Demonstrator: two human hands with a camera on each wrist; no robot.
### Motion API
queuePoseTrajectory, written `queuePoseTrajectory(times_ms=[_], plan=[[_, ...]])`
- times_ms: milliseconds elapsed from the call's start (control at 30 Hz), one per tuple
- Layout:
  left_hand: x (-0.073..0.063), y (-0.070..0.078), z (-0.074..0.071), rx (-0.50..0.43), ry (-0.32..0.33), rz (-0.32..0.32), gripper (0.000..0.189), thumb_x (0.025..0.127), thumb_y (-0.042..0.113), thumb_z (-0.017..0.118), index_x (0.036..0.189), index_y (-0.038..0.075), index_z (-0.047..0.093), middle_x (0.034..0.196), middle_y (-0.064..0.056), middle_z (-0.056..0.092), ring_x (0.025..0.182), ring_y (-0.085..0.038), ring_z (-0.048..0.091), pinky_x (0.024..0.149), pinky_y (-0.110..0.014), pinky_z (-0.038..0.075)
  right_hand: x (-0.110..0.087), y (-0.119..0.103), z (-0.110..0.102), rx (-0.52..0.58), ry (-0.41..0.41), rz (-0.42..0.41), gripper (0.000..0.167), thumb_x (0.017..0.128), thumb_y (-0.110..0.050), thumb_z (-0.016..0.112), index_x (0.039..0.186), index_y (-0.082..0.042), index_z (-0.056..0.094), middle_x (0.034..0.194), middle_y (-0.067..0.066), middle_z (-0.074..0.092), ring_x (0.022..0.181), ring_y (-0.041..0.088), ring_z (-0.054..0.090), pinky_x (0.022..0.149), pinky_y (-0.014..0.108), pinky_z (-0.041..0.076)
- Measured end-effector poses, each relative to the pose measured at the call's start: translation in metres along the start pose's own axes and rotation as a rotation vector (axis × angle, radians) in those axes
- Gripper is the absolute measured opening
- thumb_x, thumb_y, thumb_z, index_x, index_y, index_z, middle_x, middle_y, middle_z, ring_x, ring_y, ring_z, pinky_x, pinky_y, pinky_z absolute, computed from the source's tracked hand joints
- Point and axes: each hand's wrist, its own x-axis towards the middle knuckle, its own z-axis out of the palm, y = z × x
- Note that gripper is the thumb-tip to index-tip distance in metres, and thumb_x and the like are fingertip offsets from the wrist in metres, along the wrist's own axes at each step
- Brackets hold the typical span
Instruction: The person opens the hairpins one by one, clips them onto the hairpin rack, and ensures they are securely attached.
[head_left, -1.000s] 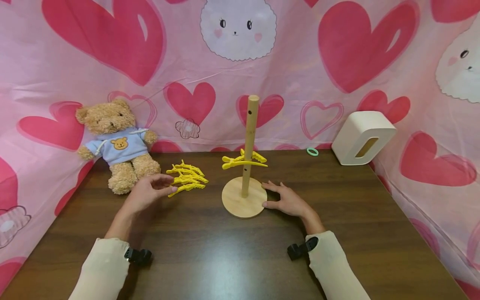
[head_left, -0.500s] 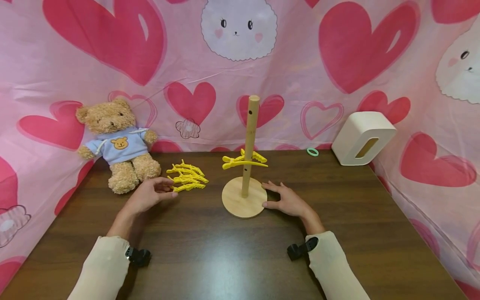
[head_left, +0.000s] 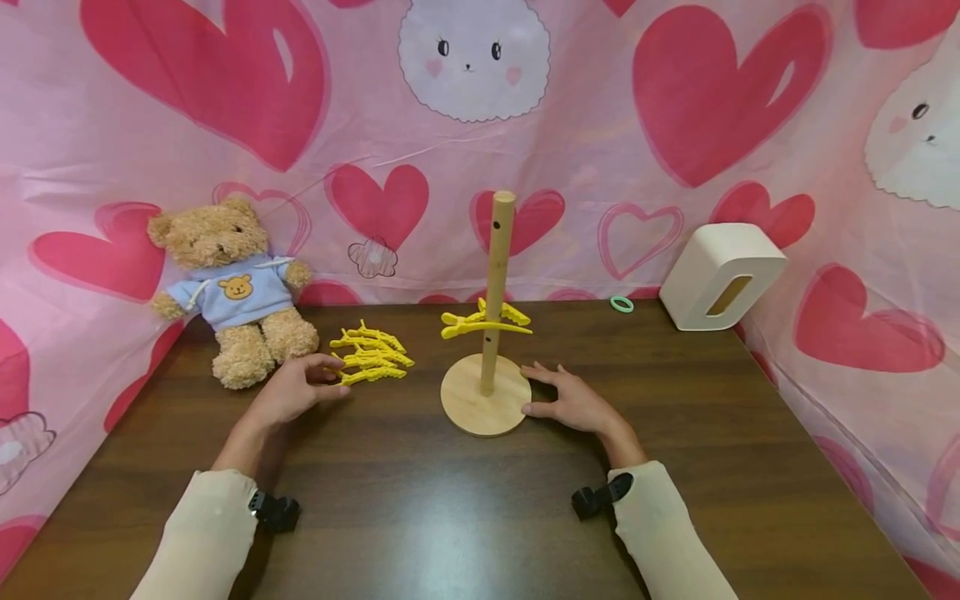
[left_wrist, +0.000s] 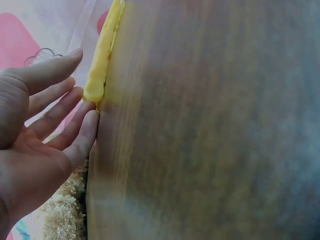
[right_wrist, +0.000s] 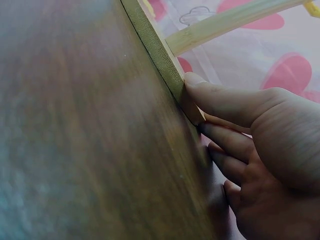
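Note:
Several yellow alligator hair clips [head_left: 378, 340] lie in a row on the brown table, left of the middle. Beside their left ends is my left hand [head_left: 296, 387], fingers loosely bent and thumb apart. The left wrist view shows its fingertips right at the end of the nearest clip [left_wrist: 101, 60]. A wooden stand has a round base [head_left: 461, 404] and an upright post [head_left: 501, 258] with small dark holes. Another yellow hair clip [head_left: 461, 328] is clamped across the post's lower half. My right hand [head_left: 573, 402] touches the base's right rim with thumb and index finger.
A teddy bear [head_left: 240, 292] in a blue top sits behind the left hand. At the back right stands a white box [head_left: 697, 283] with a slot, near a mint-green ring [head_left: 621, 304]. Pink heart-printed cloth [head_left: 570, 158] hangs behind the table.
The nearest loose clip has shifted slightly and lies closer to the others. The left thumb has moved off its end. The right hand and the stand have stayed put.

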Motion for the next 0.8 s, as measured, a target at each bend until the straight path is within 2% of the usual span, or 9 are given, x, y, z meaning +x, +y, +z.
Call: queuePoseTrajectory(times_ms=[200, 367, 567, 800], plan=[[0.0019, -0.0027, 0.0007, 0.014, -0.022, 0.024, 0.045, 0.088, 0.011, 0.079, 0.125, -0.008, 0.063, 0.119, -0.025, 0.067, 0.105, -0.037, 0.064, 0.088, -0.041, 0.052, -0.0007, -0.0011, -0.0009, 0.002, 0.003, -0.006, 0.068, 0.091, -0.027, 0.077, 0.148, -0.003, 0.050, 0.153, 0.019, 0.044, 0.149, 0.035, 0.026, 0.120, 0.059, 0.007], [0.0040, -0.0047, 0.0002, 0.019, -0.058, 0.012, 0.046, 0.088, 0.010, 0.079, 0.127, -0.008, 0.063, 0.121, -0.023, 0.065, 0.103, -0.033, 0.062, 0.085, -0.038, 0.051, -0.0006, 0.0000, -0.0013, -0.008, 0.002, -0.014, 0.067, 0.092, -0.028, 0.077, 0.148, -0.002, 0.050, 0.153, 0.020, 0.044, 0.149, 0.036, 0.027, 0.120, 0.059, 0.008], [0.0039, -0.0060, -0.0012, 0.028, -0.072, 0.017, 0.046, 0.086, 0.006, 0.080, 0.126, -0.009, 0.063, 0.118, -0.023, 0.064, 0.100, -0.032, 0.061, 0.084, -0.037, 0.051, -0.0001, -0.0002, -0.0015, -0.009, -0.002, -0.005, 0.068, 0.092, -0.028, 0.077, 0.148, -0.003, 0.050, 0.153, 0.018, 0.044, 0.149, 0.034, 0.027, 0.121, 0.057, 0.008], [0.0027, -0.0047, -0.0024, 0.039, -0.088, -0.012, 0.050, 0.085, 0.005, 0.080, 0.126, -0.013, 0.059, 0.114, -0.024, 0.065, 0.100, -0.033, 0.062, 0.085, -0.041, 0.052, 0.0001, -0.0016, -0.0019, -0.003, -0.006, 0.002, 0.068, 0.092, -0.027, 0.077, 0.149, -0.003, 0.050, 0.154, 0.017, 0.043, 0.150, 0.033, 0.026, 0.121, 0.057, 0.007]])
